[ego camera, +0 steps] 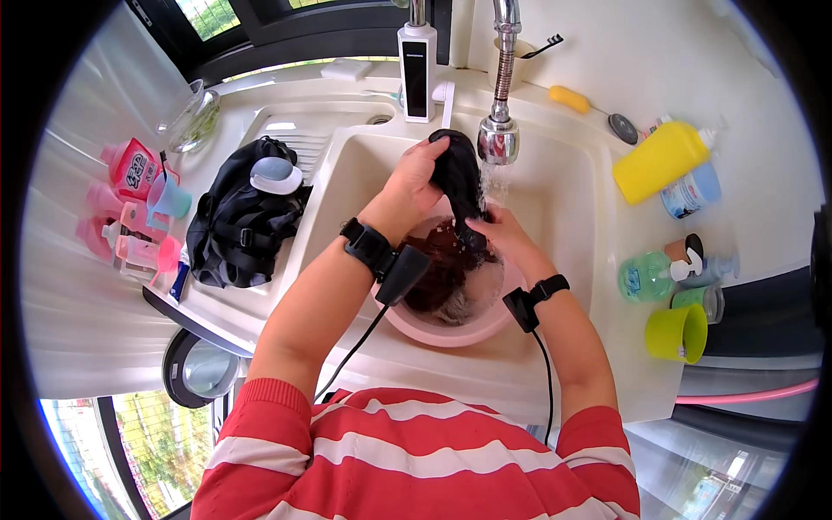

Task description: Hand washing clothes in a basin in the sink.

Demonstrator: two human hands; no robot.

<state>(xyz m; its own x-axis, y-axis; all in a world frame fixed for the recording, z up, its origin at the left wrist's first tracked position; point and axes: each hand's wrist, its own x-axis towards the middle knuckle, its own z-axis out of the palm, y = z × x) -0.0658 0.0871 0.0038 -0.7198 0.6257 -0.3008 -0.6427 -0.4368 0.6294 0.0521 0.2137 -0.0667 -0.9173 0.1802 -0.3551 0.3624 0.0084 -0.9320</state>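
Between my two hands stretches a wet black cloth item (457,170), its exact kind not clear. My left hand (416,170) grips its upper end, while my right hand (497,227) pinches the lower end. Water runs from the chrome faucet head (498,140) just right of the cloth and splashes along it. Beneath my hands a pink basin (429,336) sits in the cream sink (559,175). Dark reddish-brown fabric (432,279) lies in the water inside that basin.
A black backpack (240,221) with a grey-and-white brush (276,175) on top rests on the left drainboard. Pink bottles (133,169) and a blue cup (169,197) crowd the far left. A yellow pump bottle (663,162), a green soap bottle (643,276) and a lime cup (676,333) line the right.
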